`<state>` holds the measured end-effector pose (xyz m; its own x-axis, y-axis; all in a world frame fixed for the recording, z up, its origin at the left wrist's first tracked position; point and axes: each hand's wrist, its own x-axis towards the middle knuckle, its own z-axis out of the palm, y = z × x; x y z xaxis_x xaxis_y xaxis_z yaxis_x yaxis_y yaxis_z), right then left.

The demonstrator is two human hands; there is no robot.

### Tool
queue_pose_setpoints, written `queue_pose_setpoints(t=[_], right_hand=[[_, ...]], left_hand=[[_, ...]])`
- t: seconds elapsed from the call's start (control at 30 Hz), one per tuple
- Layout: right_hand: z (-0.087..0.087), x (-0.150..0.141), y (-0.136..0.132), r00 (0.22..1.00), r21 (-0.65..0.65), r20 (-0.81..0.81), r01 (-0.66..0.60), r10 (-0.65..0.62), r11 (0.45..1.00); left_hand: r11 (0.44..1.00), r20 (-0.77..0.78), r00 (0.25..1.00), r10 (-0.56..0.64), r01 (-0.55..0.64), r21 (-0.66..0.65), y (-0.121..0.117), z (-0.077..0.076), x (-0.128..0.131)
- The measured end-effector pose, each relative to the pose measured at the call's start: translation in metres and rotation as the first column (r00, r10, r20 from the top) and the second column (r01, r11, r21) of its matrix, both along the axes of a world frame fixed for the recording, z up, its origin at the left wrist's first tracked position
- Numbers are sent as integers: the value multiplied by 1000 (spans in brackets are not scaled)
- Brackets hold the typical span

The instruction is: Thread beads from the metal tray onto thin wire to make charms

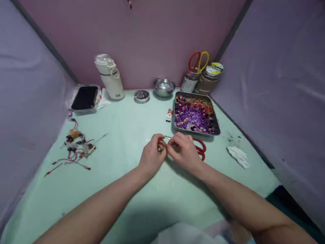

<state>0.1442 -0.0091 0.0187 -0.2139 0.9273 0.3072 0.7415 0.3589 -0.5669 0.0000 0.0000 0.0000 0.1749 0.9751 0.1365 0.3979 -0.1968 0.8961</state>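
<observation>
My left hand [153, 150] is closed, its fingers curled round some small pale round pieces that look like beads [160, 148]. Close against it, my right hand [185, 151] has thumb and fingertips pinched together; whatever they hold is too small to make out. Red-handled scissors [201, 145] lie on the table just behind and beside my right hand, their blade tip showing between the two hands and the rest covered. Beyond the right hand stands a metal tray [195, 133] full of purple, red, black and clear beads [194, 113] with orange threads.
Finished-looking beaded red cords [76, 145] lie at left. Along the back are a black phone-like object [85, 97], a white bottle [110, 79], a round tin [141, 96], a steel bowl [164, 88] and jars [207, 83]. A small red-white tube [169, 115] and white glove [238, 156] lie nearby.
</observation>
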Motion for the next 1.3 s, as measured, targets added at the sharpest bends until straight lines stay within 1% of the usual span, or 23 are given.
queue_pose_setpoints(t=[0.13,0.27,0.4,0.53,0.77,1.0,1.13,1.3], right_hand=[[1,1,1,999,-30,-47,-8,7,1000],[0,2,3,993,-80,-110,-48,39,996],[-2,3,5,989,-103,-136,-71,57,992],[-2,4,5,991,-108,-119,-67,54,992],[-2,6,5,994,-105,-99,-66,55,992],[-1,7,6,994,-68,-58,-92,88,993],[0,7,6,994,-72,-45,-101,98,992],[-3,12,10,996,-57,-85,-46,41,997]], left_hand=[[999,76,997,32,-29,-44,-1,3,-1],[991,220,973,73,-46,-122,1,0,-2],[982,347,934,84,-18,-187,5,-5,-2],[972,426,901,82,22,-234,5,-2,-1],[958,470,877,97,46,-282,5,6,0],[955,463,880,110,36,-295,5,7,0],[953,468,876,116,35,-301,5,7,1],[947,479,866,144,21,-322,6,9,-1]])
